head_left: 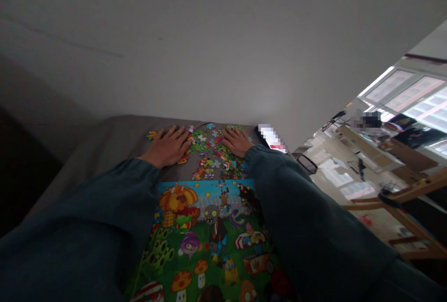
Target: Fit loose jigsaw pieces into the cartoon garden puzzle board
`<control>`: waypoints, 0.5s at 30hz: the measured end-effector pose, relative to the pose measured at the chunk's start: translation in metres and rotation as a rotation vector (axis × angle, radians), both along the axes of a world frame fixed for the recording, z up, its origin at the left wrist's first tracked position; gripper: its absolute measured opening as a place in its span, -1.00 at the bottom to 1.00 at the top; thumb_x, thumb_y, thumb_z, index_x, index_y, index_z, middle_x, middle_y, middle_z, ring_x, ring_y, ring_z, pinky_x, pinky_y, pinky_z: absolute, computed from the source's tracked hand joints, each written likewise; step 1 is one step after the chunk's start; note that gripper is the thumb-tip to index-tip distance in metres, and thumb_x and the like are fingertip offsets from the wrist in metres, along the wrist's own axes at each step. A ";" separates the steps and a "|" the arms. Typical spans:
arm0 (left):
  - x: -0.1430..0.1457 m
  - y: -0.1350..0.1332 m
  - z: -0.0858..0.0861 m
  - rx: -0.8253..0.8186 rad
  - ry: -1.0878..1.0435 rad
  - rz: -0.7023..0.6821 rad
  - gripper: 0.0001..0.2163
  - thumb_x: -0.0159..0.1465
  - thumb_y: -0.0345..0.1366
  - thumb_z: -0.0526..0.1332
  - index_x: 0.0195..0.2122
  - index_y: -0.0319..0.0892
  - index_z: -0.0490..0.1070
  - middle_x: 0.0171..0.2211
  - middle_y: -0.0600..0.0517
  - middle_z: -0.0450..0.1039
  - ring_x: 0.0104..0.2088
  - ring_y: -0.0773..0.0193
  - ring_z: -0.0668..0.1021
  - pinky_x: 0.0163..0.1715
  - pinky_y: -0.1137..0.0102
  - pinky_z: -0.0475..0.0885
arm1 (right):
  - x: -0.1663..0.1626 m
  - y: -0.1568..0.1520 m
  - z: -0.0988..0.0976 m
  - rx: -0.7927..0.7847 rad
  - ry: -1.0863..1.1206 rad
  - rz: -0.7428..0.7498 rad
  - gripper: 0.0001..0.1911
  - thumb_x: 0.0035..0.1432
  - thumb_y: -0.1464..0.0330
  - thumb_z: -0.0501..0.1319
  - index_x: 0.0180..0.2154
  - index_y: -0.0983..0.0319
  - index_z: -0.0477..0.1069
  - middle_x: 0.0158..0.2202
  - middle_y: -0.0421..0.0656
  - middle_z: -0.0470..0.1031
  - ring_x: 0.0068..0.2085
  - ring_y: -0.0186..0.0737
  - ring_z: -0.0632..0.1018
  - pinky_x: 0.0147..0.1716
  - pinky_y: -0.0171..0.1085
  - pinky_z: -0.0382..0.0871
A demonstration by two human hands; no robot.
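Near the far edge of the grey cloth (pixel 118 136), my left hand (pixel 167 147) and right hand (pixel 238 141) are lying palm down, released, fingers a little spread, on jigsaw pieces (pixel 201 139). More pieces are filling the space between them. Nearer me, the cartoon picture sheet (pixel 209 241) is lying between my sleeves (pixel 296 199). A phone (pixel 270 139) is resting by the far right corner.

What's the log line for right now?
left hand: palm down among puzzle pieces; right hand: palm down among puzzle pieces; cartoon picture: nearer the person; phone: right of right hand
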State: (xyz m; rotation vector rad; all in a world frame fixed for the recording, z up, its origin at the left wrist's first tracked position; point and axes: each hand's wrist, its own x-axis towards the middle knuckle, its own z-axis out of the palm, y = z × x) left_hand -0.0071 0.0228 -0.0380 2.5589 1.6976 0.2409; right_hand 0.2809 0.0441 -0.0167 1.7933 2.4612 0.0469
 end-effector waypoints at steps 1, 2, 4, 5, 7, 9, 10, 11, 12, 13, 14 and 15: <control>0.000 0.000 0.000 -0.003 -0.005 -0.001 -0.44 0.50 -0.06 -0.24 0.44 -0.15 0.06 0.47 -0.10 0.04 0.45 -0.05 0.06 0.35 -0.08 -0.02 | 0.003 0.000 0.000 0.002 -0.002 -0.013 -0.32 0.46 0.00 -0.24 0.47 0.08 -0.08 0.52 -0.19 -0.17 0.50 0.13 -0.13 0.42 0.18 -0.20; 0.000 0.000 0.000 -0.002 -0.012 -0.006 -0.44 0.50 -0.06 -0.24 0.44 -0.16 0.07 0.46 -0.12 0.04 0.45 -0.06 0.06 0.35 -0.08 -0.03 | 0.005 -0.001 0.000 -0.001 -0.002 -0.025 -0.32 0.45 -0.01 -0.24 0.47 0.06 -0.09 0.53 -0.21 -0.18 0.50 0.15 -0.14 0.41 0.22 -0.21; 0.000 0.000 0.000 0.004 -0.023 -0.017 -0.44 0.50 -0.07 -0.23 0.44 -0.19 0.08 0.46 -0.14 0.05 0.45 -0.08 0.07 0.35 -0.09 -0.03 | 0.011 -0.002 0.001 -0.014 0.004 -0.048 -0.33 0.45 -0.02 -0.24 0.47 0.01 -0.10 0.53 -0.23 -0.21 0.50 0.21 -0.15 0.39 0.29 -0.22; 0.000 0.000 0.000 0.006 -0.027 -0.022 -0.44 0.50 -0.07 -0.23 0.43 -0.20 0.09 0.46 -0.15 0.06 0.45 -0.08 0.07 0.35 -0.08 -0.04 | 0.014 -0.002 0.001 -0.021 0.007 -0.058 -0.33 0.45 -0.02 -0.24 0.47 0.00 -0.10 0.53 -0.24 -0.22 0.49 0.23 -0.15 0.38 0.32 -0.21; 0.000 0.000 -0.001 0.009 -0.032 -0.022 -0.44 0.50 -0.07 -0.23 0.43 -0.20 0.10 0.45 -0.15 0.07 0.44 -0.08 0.07 0.36 -0.07 -0.04 | 0.020 -0.003 0.001 -0.035 0.015 -0.069 -0.33 0.44 -0.02 -0.24 0.47 0.00 -0.09 0.53 -0.24 -0.22 0.49 0.24 -0.15 0.38 0.33 -0.17; 0.000 0.001 -0.002 0.015 -0.031 -0.016 -0.44 0.50 -0.08 -0.23 0.43 -0.20 0.11 0.45 -0.14 0.07 0.44 -0.07 0.08 0.36 -0.07 -0.04 | 0.027 -0.005 0.001 -0.045 0.022 -0.071 -0.34 0.45 0.00 -0.23 0.47 0.00 -0.08 0.53 -0.24 -0.22 0.49 0.22 -0.14 0.38 0.29 -0.13; 0.000 0.001 -0.003 0.023 -0.030 -0.014 -0.44 0.50 -0.08 -0.23 0.43 -0.20 0.11 0.45 -0.13 0.07 0.44 -0.07 0.08 0.36 -0.07 -0.04 | 0.030 -0.005 0.000 -0.050 0.024 -0.070 -0.35 0.45 0.01 -0.22 0.47 0.01 -0.09 0.53 -0.23 -0.23 0.49 0.21 -0.13 0.39 0.26 -0.12; -0.001 0.002 -0.004 0.029 -0.026 -0.013 -0.43 0.50 -0.08 -0.24 0.43 -0.19 0.11 0.45 -0.12 0.08 0.44 -0.07 0.08 0.35 -0.08 -0.03 | 0.032 -0.006 0.000 -0.052 0.024 -0.066 -0.34 0.46 0.02 -0.22 0.47 0.02 -0.10 0.53 -0.22 -0.24 0.49 0.20 -0.12 0.40 0.23 -0.12; -0.001 0.003 -0.005 0.032 -0.020 -0.013 -0.43 0.50 -0.07 -0.25 0.43 -0.19 0.11 0.45 -0.11 0.08 0.44 -0.06 0.09 0.35 -0.08 -0.03 | 0.034 -0.008 -0.001 -0.049 0.021 -0.058 -0.34 0.46 0.03 -0.22 0.48 0.04 -0.11 0.53 -0.21 -0.25 0.50 0.18 -0.12 0.41 0.20 -0.12; -0.001 0.003 -0.006 0.034 -0.014 -0.015 -0.43 0.50 -0.07 -0.25 0.43 -0.18 0.11 0.45 -0.11 0.08 0.44 -0.06 0.09 0.35 -0.09 -0.02 | 0.036 -0.010 -0.001 -0.043 0.017 -0.049 -0.33 0.46 0.03 -0.22 0.48 0.07 -0.13 0.53 -0.19 -0.26 0.50 0.15 -0.12 0.41 0.17 -0.12; -0.001 0.004 -0.007 0.036 -0.009 -0.016 -0.43 0.50 -0.07 -0.26 0.43 -0.18 0.11 0.45 -0.11 0.08 0.44 -0.06 0.09 0.35 -0.09 -0.02 | 0.037 -0.012 -0.001 -0.037 0.015 -0.041 -0.32 0.46 0.04 -0.22 0.49 0.10 -0.15 0.53 -0.16 -0.26 0.50 0.12 -0.13 0.42 0.13 -0.12; -0.002 0.005 -0.007 0.037 -0.006 -0.018 -0.42 0.50 -0.06 -0.26 0.43 -0.19 0.11 0.45 -0.12 0.08 0.44 -0.06 0.09 0.35 -0.10 -0.01 | 0.038 -0.015 -0.002 -0.032 0.016 -0.035 -0.31 0.46 0.04 -0.22 0.49 0.14 -0.17 0.53 -0.13 -0.26 0.50 0.10 -0.13 0.42 0.10 -0.13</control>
